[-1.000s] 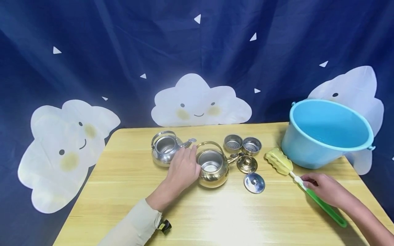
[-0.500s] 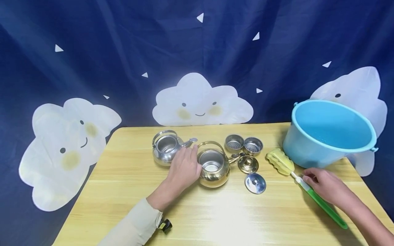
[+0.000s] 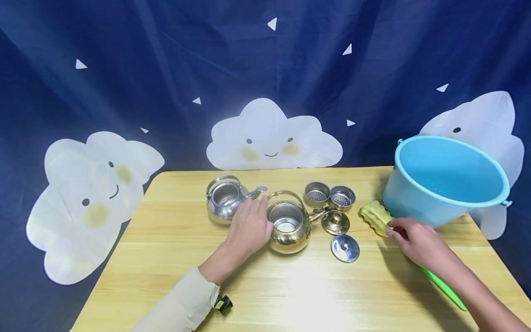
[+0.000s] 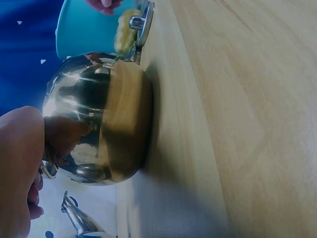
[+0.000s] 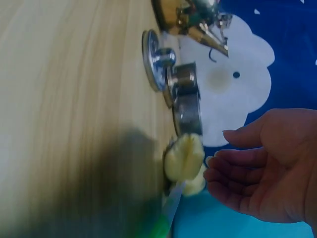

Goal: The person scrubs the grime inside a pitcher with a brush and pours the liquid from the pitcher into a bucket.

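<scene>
My left hand (image 3: pixel 250 227) grips the gold teapot (image 3: pixel 289 240) by the left end of its arched handle. In the left wrist view, the thumb lies along the teapot's shiny side and curled fingertips show beyond the handle's end. The teapot stands lidless on the table, spout to the right. My right hand (image 3: pixel 423 242) hovers over the sponge brush, its loosely bent fingers holding nothing. The brush's yellow sponge head (image 3: pixel 374 216) points to the back left, and its green handle (image 3: pixel 445 288) runs toward the front right. In the right wrist view, a gap shows between fingertips and sponge.
A silver teapot (image 3: pixel 224 212) without its lid stands left of the gold one. Two perforated strainers (image 3: pixel 317 193), a gold lid (image 3: pixel 335 223) and a silver lid (image 3: pixel 345 249) lie to the right. A blue bucket (image 3: pixel 423 203) stands at the back right, before a curtain (image 3: pixel 174 55).
My right hand has left the brush's white neck and moved left and up, near the sponge head. The brush stays on the table. My left hand keeps its place on the gold teapot.
</scene>
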`<action>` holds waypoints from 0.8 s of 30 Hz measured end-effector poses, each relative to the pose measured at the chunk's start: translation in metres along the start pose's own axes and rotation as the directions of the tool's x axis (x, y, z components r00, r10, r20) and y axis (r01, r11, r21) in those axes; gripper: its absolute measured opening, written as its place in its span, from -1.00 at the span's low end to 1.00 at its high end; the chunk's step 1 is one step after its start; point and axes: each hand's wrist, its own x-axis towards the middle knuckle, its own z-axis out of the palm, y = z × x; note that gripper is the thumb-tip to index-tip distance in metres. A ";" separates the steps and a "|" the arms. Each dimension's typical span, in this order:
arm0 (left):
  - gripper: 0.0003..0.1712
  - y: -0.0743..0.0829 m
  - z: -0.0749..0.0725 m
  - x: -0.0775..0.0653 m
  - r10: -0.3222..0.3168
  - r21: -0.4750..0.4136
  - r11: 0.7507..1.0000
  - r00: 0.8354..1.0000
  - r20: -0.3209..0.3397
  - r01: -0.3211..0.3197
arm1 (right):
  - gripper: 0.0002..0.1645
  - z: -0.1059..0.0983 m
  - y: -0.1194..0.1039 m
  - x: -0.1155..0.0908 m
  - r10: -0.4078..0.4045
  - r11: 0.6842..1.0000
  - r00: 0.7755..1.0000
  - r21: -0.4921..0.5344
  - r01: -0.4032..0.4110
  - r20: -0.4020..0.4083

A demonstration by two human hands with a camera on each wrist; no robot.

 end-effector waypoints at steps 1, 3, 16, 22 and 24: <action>-0.37 0.000 0.000 0.000 -0.001 0.000 1.000 1.000 0.001 0.001 | -0.73 0.001 -0.003 0.001 -0.003 1.000 1.000 0.006 0.003 -0.001; -0.37 0.000 0.000 0.000 -0.001 0.001 1.000 1.000 0.003 0.001 | -0.72 0.001 -0.009 0.004 -0.008 1.000 1.000 0.014 0.008 0.000; -0.37 0.001 0.000 0.000 -0.010 0.003 1.000 1.000 0.007 0.010 | -0.70 0.006 -0.036 0.018 -0.041 0.998 0.999 0.051 0.040 0.013; -0.36 0.001 0.000 0.000 -0.009 0.006 1.000 1.000 0.025 0.009 | -0.69 0.011 -0.049 0.025 -0.063 0.995 0.998 0.081 0.061 0.023; -0.36 0.001 0.000 0.000 -0.010 0.005 1.000 1.000 0.029 0.010 | -0.68 0.013 -0.054 0.027 -0.069 0.993 0.997 0.093 0.067 0.025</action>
